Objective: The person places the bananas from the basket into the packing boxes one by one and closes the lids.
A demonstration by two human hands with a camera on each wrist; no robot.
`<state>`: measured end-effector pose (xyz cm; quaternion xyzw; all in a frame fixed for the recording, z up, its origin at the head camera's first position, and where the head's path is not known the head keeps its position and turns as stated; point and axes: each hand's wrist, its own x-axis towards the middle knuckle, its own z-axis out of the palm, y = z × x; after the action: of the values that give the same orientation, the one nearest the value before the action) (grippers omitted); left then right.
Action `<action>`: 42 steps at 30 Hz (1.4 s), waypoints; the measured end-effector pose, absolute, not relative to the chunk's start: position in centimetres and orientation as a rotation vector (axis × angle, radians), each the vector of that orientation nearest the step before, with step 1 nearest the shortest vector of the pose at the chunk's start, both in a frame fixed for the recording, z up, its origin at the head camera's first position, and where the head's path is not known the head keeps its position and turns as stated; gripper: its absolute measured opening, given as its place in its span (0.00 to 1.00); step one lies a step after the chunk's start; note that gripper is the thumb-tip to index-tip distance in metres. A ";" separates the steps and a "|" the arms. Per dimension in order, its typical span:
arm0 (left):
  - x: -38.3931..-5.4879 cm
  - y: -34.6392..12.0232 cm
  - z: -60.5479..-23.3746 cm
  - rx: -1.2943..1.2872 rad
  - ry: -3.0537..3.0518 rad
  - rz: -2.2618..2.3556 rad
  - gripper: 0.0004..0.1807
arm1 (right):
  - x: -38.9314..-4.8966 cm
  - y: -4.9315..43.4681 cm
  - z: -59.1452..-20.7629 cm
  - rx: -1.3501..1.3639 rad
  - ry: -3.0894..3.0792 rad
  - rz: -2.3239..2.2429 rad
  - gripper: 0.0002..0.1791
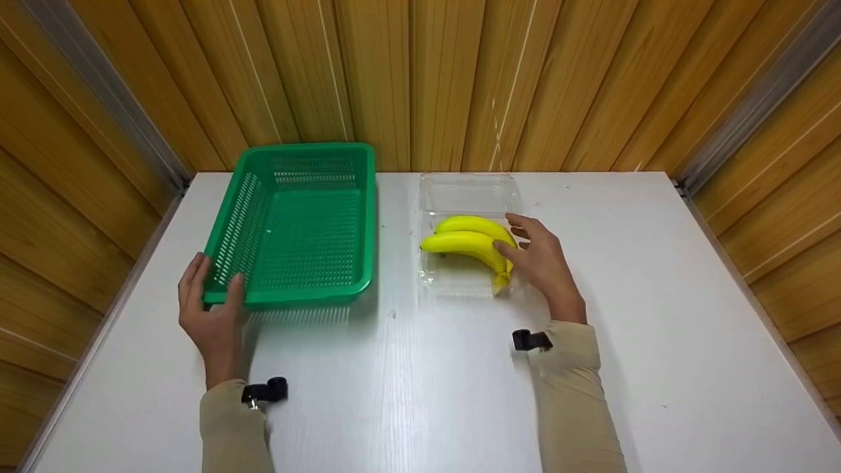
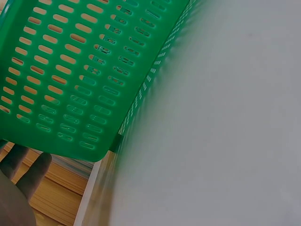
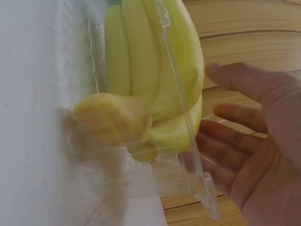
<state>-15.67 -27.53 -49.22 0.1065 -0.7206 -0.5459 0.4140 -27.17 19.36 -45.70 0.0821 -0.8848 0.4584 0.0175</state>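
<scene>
Two bananas [image 1: 463, 241], right hand [image 1: 542, 259] spread beside, palm [image 3: 270, 181] seen only from wrist, left hand [image 1: 211, 318] uncurled at basket [image 1: 309, 223]

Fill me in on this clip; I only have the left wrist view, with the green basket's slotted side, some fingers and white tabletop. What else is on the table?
Observer: The head view shows yellow bananas lying in a clear plastic container, to the right of the basket.
Operator: Is that container closed?
Observer: No, it lies open; what looks like its lid is folded back on the far side of the bananas.
Operator: And where's the right hand?
Observer: The right hand is beside the bananas, thumb and fingers spread apart; I can't tell for sure whether it touches them.
</scene>
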 end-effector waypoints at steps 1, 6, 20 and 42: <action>-15.7 -27.5 -49.2 0.264 -1.810 -1.369 0.28 | -27.1 19.4 -45.7 0.258 -2.721 1.423 0.34; -15.7 -27.5 -49.3 0.261 -1.809 -1.354 0.29 | -27.1 19.9 -45.6 0.242 -2.615 1.419 0.30; -15.8 -27.5 -49.2 0.261 -1.793 -1.382 0.28 | -27.5 21.5 -46.6 0.141 -2.598 1.425 0.28; -15.9 -27.7 -49.5 0.238 -1.773 -1.377 0.28 | -28.2 23.8 -49.9 0.080 -2.550 1.771 0.31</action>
<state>-15.95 -27.67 -49.47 0.0951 -0.7100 -0.5512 0.4278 -28.20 23.78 -49.86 0.0257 -0.8209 0.5702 0.0179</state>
